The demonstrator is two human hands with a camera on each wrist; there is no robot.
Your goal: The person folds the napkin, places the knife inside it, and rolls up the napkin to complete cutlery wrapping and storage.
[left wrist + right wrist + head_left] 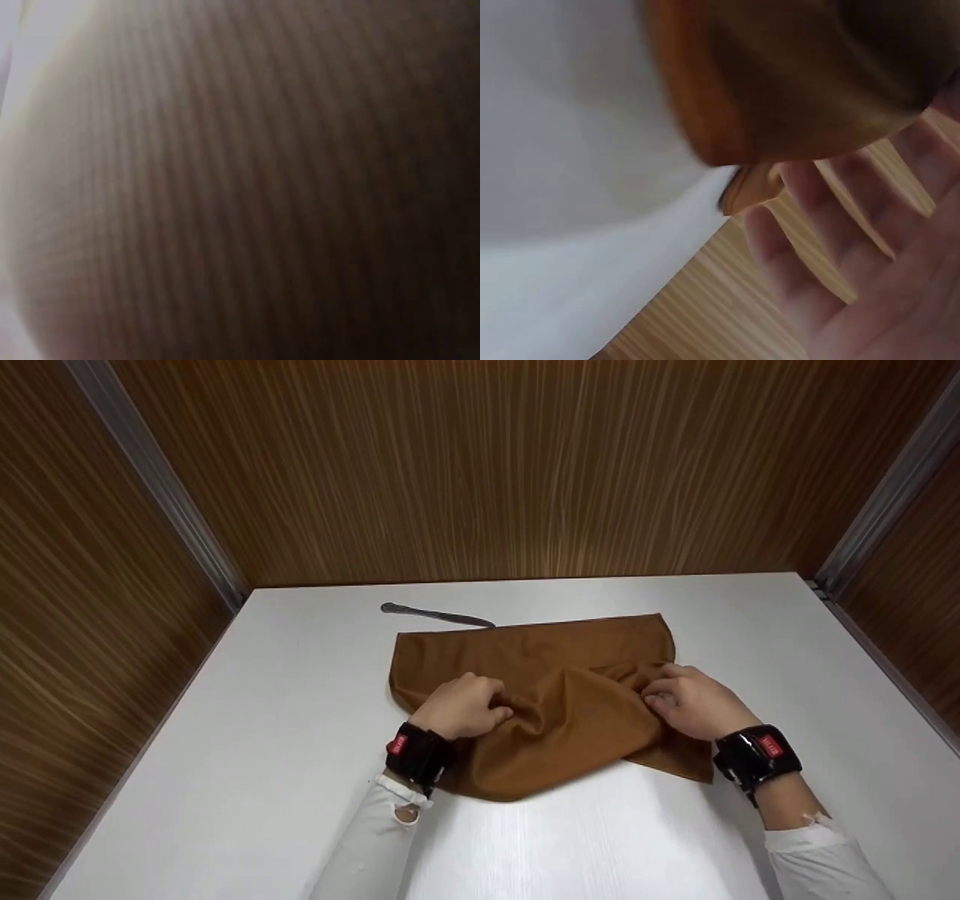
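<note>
**Head view: two hands gathering a brown cloth on a white table**

Head view, main panel. We see a brown cloth lying near the middle of a white table, slightly toward the far side. The left hand sits on the cloth's left part with its fingers curled into a bunched fold, which it grips. The right hand pinches the cloth at its right edge, fingers drawn together on the gathered fabric. The two hands are well apart, with a ridge of creased cloth between them. Each wrist carries a black band above a white sleeve.

Edges. The far edge of the cloth runs straight and nearly parallel to the table's back edge; its far right corner is rounded. The near edge hangs in a curved lobe toward us, and a pointed corner lies below the right wrist. A dark, slender utensil lies just behind the far left corner, its right end touching or slipping under the cloth; we cannot tell which.

Open room. Bare table surface surrounds the cloth on the left, right and near sides, with a narrower strip at the back. Wood-grain walls enclose the table on three sides.

Left wrist view. Only a blurred brown weave fills the picture; we cannot tell the fingers here.

Right wrist view. Blurred cloth lies over the white table, with fingers below it.
</note>
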